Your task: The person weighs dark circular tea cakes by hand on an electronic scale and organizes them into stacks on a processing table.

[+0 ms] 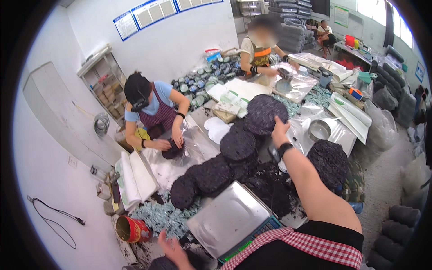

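My right hand (280, 131) reaches far forward, with its fingers at the edge of a round, dark, pressed cake (267, 114) that lies on or just above a stack of similar cakes. More dark round cakes (237, 145) run in a row toward the left. At the lower edge, my left hand (172, 248) is raised with its fingers apart, above another dark cake (163, 263). Between my arms sits a digital scale (233, 216) with a bare metal plate. Loose dark material (270, 192) is heaped beside the scale. A metal ring (319, 130) lies beyond my right forearm.
A red tin (133, 229) stands near the left edge beside scattered pale-blue packets (165, 216). Two co-workers, at the left (157, 108) and far side (258, 54), handle dark pieces on plastic film. A large dark mass (328, 163) is right of my arm.
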Available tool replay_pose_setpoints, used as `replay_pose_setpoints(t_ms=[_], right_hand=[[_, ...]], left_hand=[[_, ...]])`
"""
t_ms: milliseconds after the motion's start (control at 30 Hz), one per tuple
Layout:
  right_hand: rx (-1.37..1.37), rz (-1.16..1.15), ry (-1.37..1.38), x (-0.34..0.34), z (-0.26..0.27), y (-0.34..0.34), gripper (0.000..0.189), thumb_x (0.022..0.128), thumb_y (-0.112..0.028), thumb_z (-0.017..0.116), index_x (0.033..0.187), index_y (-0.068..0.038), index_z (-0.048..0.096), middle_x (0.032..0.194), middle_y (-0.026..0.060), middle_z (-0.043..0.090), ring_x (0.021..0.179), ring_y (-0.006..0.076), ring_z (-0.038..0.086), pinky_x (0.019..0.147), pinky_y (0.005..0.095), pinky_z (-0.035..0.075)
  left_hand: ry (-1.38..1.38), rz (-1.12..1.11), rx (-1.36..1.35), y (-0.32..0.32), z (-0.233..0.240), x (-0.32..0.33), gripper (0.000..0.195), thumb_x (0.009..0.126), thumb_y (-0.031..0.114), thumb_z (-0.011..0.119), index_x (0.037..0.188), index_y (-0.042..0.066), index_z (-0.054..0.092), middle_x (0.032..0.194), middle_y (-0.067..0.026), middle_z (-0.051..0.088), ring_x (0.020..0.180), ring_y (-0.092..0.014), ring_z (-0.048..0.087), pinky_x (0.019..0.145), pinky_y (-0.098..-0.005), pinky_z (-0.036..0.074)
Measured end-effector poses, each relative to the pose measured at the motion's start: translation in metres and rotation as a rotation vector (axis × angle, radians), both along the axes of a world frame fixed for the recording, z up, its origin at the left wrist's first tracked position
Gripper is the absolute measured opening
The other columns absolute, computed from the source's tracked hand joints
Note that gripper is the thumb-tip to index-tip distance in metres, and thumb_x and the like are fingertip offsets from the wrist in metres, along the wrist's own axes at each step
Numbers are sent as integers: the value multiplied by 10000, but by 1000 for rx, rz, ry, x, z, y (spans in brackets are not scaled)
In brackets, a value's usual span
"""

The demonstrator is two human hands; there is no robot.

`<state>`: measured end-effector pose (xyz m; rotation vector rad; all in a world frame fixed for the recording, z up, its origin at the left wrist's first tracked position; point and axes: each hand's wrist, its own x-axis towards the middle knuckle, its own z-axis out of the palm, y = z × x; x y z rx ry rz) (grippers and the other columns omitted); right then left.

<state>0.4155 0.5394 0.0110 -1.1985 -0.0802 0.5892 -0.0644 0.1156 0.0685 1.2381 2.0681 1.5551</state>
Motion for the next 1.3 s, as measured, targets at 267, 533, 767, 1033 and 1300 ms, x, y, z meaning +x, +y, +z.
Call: replay_pose_setpoints(t_ms=[267,533,767,1033,1300], right_hand=[[142,625,-58,-77,63,-5,303,708,-131,648,992,-52,579,948,122,608,908,291,575,748,394,472],[431,1270,-1831,-114,75,-306,315,736,-294,647,1017,-161,591,1130,30,556,1021,225,533,965,515,308],[-559,139,-1536,138,134,-314,654,700,-387,729,1147,34,504,1003,250,596,942,400,565,817,433,458],[-625,411,-1455,181,64,-324,690,710,-387,733,1177,48,472,1119,269,542,1053,406,519,900,431,417],[-248,751,-934,299,64,-322,547,811,-224,676,1234,54,469,1186,147,538,1024,239,561,902,337,443]], left_hand=[[229,569,-687,-182,59,-78,651,788,337,687,1286,-2,440,1291,-249,448,1070,-403,511,930,-487,400],[463,764,-784,-200,-40,-102,595,831,351,632,1234,-46,450,1213,-218,507,1102,-339,498,929,-409,412],[720,837,-1136,-214,-45,-118,622,771,463,653,1048,-82,536,1092,-239,550,969,-387,546,813,-453,462],[645,486,-656,-236,-33,-147,629,647,442,780,908,-86,559,859,-242,571,813,-388,544,756,-453,442],[-479,537,134,-243,6,-127,516,794,168,692,1210,-50,478,1164,-157,551,1009,-255,551,884,-360,442]])
